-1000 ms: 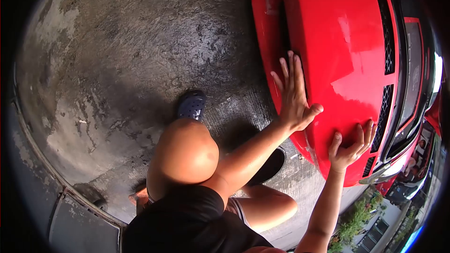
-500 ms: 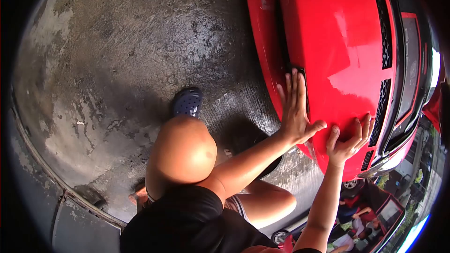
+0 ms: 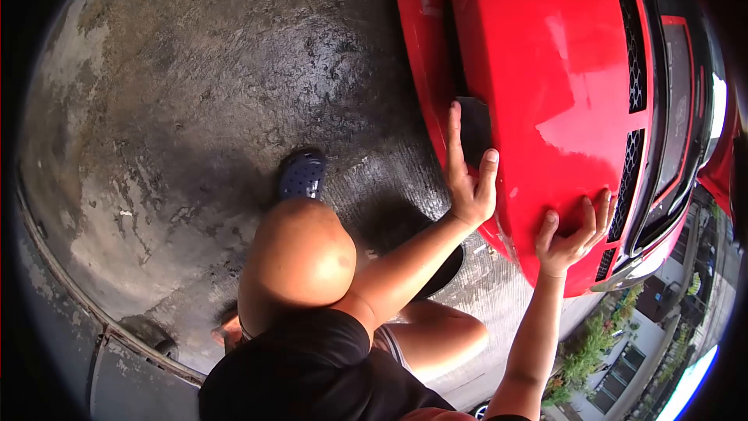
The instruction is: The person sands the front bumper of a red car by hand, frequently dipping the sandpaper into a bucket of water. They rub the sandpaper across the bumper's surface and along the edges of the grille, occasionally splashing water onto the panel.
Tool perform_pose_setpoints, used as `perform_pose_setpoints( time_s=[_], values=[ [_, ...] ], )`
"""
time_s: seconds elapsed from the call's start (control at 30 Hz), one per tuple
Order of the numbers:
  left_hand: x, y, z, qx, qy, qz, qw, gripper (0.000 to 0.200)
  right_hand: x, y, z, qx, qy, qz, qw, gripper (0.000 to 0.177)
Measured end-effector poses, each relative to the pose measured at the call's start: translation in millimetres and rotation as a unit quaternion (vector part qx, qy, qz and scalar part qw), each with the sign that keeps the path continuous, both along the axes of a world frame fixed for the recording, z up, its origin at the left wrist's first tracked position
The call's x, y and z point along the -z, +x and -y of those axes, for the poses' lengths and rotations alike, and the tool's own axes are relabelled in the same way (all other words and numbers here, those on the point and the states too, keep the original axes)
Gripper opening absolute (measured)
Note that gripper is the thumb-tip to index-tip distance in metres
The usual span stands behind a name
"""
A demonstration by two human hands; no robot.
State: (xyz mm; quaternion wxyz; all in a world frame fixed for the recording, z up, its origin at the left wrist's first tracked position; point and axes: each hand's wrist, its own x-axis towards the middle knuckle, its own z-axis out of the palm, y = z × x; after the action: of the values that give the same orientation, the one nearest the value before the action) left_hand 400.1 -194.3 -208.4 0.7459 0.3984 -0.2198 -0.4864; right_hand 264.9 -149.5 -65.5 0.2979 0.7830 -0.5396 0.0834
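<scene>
The red car bumper (image 3: 538,54) fills the right part of the sideways-tilted view. My left hand (image 3: 471,187) is at its lower lip, by a dark slot. A dark rectangular sheet (image 3: 475,121), possibly sandpaper, shows between that hand's straight index finger and thumb, and the hand appears to hold it. The other fingers of this hand are hidden. My right hand (image 3: 569,242) rests on the bumper near the black mesh grille (image 3: 633,164), fingers apart and holding nothing.
Wet, worn concrete floor (image 3: 195,109) spreads to the left. A dark blue clog (image 3: 302,175) is on my foot, beyond my bent knee (image 3: 300,253). A black round container (image 3: 444,273) stands under my left forearm. Grey metal panels (image 3: 140,382) line the lower left.
My left hand has turned and moved left from lying flat against the bumper; more of the dark sheet now shows. My right hand stays on the bumper. People and a vehicle at lower right have left view.
</scene>
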Motion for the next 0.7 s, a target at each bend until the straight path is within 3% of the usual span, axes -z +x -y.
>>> perform_pose_setpoints(
  time_s=[0.07, 0.1, 0.33, 0.37, 0.47, 0.5, 0.53, 0.67, 0.7],
  values=[
    [15.4, -9.2, -10.6, 0.006, -0.034, 0.055, 0.998, 0.089, 0.5, -0.4, 1.2, -0.001, 0.0, 0.0, 1.0, 0.059],
    [24.6, -10.2, -15.1, 0.008, -0.037, 0.143, 0.989, 0.091, -0.3, -0.2, 0.2, 0.0, 0.0, 0.0, 1.0, 0.059],
    [31.4, -23.4, -47.1, 0.078, -0.071, 0.057, 0.993, 0.102, 0.3, 0.6, 0.3, 0.004, -0.006, 0.001, 1.0, 0.058],
    [29.2, -19.8, -47.4, 0.066, -0.088, 0.105, 0.988, 0.095, 0.4, 0.6, 0.1, 0.005, -0.007, 0.0, 1.0, 0.058],
    [28.1, -25.2, -55.1, 0.122, 0.01, -0.034, 0.992, 0.082, 1.8, -0.3, 0.5, 0.004, -0.011, 0.0, 1.0, 0.058],
    [30.7, -26.0, -51.1, 0.081, 0.046, -0.021, 0.995, 0.066, 1.6, -0.5, 0.3, 0.003, -0.012, 0.0, 1.0, 0.057],
    [26.6, -27.9, -43.5, 0.052, 0.095, -0.089, 0.99, 0.059, 1.1, 0.3, -0.1, 0.0, -0.011, 0.0, 1.0, 0.057],
    [21.5, 10.6, 19.4, -0.047, 0.056, 0.101, 0.992, 0.069, -0.3, 1.7, 1.2, -0.007, -0.011, -0.005, 1.0, 0.056],
    [16.4, 18.0, 34.1, -0.024, 0.032, 0.086, 0.996, 0.071, 0.2, 1.6, 1.5, -0.008, -0.011, -0.006, 1.0, 0.056]
  ],
)
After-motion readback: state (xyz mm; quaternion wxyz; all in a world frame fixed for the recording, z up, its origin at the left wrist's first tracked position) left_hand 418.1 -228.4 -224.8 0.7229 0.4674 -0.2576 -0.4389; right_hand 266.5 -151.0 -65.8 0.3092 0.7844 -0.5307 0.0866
